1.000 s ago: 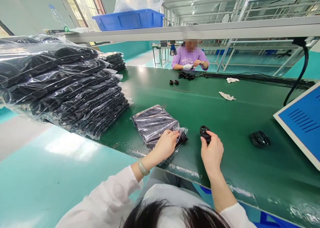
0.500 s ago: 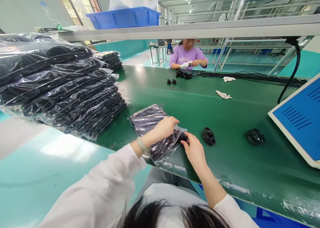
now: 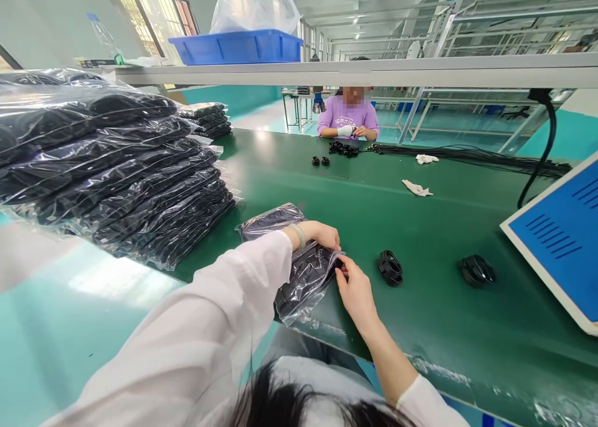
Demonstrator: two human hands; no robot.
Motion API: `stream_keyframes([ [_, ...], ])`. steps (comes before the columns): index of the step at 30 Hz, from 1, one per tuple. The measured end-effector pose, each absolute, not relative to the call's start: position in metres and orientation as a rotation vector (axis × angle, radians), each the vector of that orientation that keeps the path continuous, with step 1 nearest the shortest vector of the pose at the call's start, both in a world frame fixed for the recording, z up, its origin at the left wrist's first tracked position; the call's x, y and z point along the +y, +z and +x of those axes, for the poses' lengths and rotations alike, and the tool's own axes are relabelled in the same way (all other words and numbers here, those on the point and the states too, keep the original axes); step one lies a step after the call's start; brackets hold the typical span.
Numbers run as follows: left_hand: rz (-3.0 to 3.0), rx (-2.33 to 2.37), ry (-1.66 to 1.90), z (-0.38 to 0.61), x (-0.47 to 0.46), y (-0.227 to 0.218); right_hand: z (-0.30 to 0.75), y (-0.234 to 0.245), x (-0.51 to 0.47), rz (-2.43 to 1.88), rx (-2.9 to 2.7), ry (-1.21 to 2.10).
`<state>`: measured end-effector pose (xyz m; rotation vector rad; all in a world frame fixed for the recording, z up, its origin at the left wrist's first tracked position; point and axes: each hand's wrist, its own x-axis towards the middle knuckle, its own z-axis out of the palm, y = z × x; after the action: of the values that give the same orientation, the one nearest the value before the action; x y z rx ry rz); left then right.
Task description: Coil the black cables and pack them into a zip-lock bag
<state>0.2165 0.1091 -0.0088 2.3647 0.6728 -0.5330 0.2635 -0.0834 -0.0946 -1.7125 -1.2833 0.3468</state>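
A clear plastic bag (image 3: 306, 283) packed with black coiled cable lies flat on the green table, close to its front edge. My left hand (image 3: 324, 234) reaches over the bag, its fingers closed on the film at the right-hand opening. At that same opening, my right hand (image 3: 355, 290) pinches a black cable coil (image 3: 338, 263) at the bag's mouth; most of that coil is hidden by the fingers and film. Two loose black cable coils rest to the right: a nearer coil (image 3: 390, 268) and a farther coil (image 3: 477, 270).
Filled bags (image 3: 116, 165) are stacked high at the left. A blue machine (image 3: 560, 227) stands at the right. Across the green table (image 3: 448, 227) sits a co-worker (image 3: 348, 112) beside long black cables (image 3: 458, 154). Overhead, a shelf (image 3: 397, 68) carries a blue bin (image 3: 238, 48).
My left forearm has swung forward and right over the bag, and the left hand has shifted towards the opening. My right hand stays at the bag's mouth. The view has tilted up slightly.
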Motion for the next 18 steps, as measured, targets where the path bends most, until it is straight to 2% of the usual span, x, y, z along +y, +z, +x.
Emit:
stream_keyframes([
  [4, 2.320, 0.621, -0.550, 0.217, 0.107, -0.010, 0.260, -0.096, -0.080, -1.673, -1.274, 0.353],
  [18, 2.364, 0.606, -0.267, 0.233, 0.077, -0.014, 0.258, -0.088, -0.075, -1.786, -1.160, 0.392],
])
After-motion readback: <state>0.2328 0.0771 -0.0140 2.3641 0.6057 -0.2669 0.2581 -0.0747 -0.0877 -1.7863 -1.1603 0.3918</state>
